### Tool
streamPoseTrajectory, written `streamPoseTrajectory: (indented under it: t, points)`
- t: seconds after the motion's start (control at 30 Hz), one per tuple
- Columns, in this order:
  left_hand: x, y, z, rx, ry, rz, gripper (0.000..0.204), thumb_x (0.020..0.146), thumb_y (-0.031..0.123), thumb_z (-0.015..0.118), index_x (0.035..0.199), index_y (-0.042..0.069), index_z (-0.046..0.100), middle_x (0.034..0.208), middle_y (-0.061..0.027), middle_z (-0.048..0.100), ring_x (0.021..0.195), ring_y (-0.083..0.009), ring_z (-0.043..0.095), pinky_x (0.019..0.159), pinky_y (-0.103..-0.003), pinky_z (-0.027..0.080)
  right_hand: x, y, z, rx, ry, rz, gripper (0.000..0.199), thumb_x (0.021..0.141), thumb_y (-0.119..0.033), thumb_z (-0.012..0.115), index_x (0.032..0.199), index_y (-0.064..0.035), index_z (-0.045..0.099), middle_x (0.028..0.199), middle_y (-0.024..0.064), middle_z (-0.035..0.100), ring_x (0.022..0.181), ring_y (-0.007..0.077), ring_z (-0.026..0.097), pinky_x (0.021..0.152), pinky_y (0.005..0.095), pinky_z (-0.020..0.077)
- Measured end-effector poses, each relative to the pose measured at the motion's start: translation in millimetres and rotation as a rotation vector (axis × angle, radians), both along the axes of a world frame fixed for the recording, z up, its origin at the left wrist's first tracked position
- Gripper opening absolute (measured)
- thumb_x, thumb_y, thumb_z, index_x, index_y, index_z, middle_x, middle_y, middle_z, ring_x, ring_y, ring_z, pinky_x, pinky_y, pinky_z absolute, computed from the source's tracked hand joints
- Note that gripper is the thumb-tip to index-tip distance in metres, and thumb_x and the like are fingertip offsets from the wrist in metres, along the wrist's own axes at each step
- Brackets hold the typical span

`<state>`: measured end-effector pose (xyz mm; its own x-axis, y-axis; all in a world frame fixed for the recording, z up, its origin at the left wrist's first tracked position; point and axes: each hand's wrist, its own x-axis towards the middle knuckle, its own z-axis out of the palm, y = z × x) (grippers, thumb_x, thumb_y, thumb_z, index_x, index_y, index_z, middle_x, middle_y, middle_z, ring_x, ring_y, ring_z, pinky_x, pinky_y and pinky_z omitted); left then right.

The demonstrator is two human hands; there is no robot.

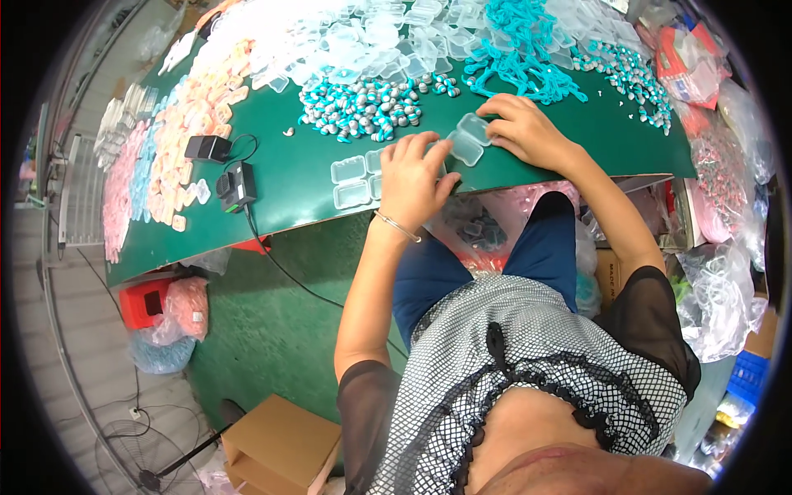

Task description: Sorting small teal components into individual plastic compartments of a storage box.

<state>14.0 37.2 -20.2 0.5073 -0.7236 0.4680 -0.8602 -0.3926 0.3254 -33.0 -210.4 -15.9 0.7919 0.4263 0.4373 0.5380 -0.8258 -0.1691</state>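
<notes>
Small clear plastic hinged cases [350,182] lie opened flat in a row along the green table's near edge. My left hand [412,177] rests over the right part of that row, thumb and fingers apart, hiding some of the cases beneath. To its right, my right hand [532,132] grips the edge of another opened clear plastic case [467,142] with its thumb and fingers. That case lies slightly tilted beside my left fingertips. Beyond my hands sits a pile of small teal-and-grey striped pieces [359,107].
Behind are a heap of clear cases [355,41], teal cords [528,49] and more teal-and-grey pieces [631,78]. Peach cases [198,107] and black chargers with a cable [237,186] lie on the left. A cardboard box [280,441] and fan [140,462] stand on the floor.
</notes>
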Motion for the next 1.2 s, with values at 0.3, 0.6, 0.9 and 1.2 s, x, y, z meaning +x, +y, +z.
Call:
streamPoseTrajectory:
  t: [0.3,0.6,0.9,1.2]
  points:
    - [7.1,6.2,-1.4,0.054,0.022,0.088,0.063,0.065,0.033,0.075,0.120,0.011,0.053,0.117,-0.0106,0.054,0.112,-0.0273,0.049,0.091,-0.050,0.034,-18.9,63.0,-5.6,0.048,-0.037,-0.306,0.021,0.075,-0.026,0.067,0.079,-0.0071,0.059,0.094,0.0068,0.057,0.093,0.0260,0.053,0.075,0.0393,0.0434]
    - [1.5,3.1,3.0,0.110,-0.002,0.116,0.060,0.067,0.039,0.073,0.118,0.012,0.056,0.119,-0.0105,0.052,0.114,-0.0301,0.046,0.094,-0.050,0.031,41.4,56.0,20.3,0.364,0.076,-0.359,0.016,0.079,-0.016,0.061,0.091,-0.0046,0.059,0.090,0.0108,0.061,0.081,0.0268,0.060,0.072,0.0357,0.0485]
    - [69.8,-15.3,24.2,-0.178,-0.028,0.145,0.025,0.073,0.019,0.070,0.094,0.005,0.066,0.096,-0.0135,0.063,0.091,-0.0324,0.058,0.079,-0.040,0.047,156.5,7.8,-25.8,0.572,0.047,-0.619,0.030,0.074,-0.027,0.066,0.094,-0.0060,0.066,0.082,0.0135,0.068,0.077,0.0285,0.066,0.070,0.0372,0.0517]
    - [138.4,-56.3,19.6,-0.228,-0.001,0.063,0.030,0.071,0.007,0.067,0.101,0.011,0.065,0.100,-0.0121,0.062,0.095,-0.0327,0.058,0.080,-0.041,0.048,97.5,-39.6,23.3,0.549,0.233,-0.361,0.018,0.079,-0.017,0.057,0.088,-0.0034,0.065,0.080,0.0108,0.066,0.076,0.0183,0.064,0.066,0.0307,0.0486]
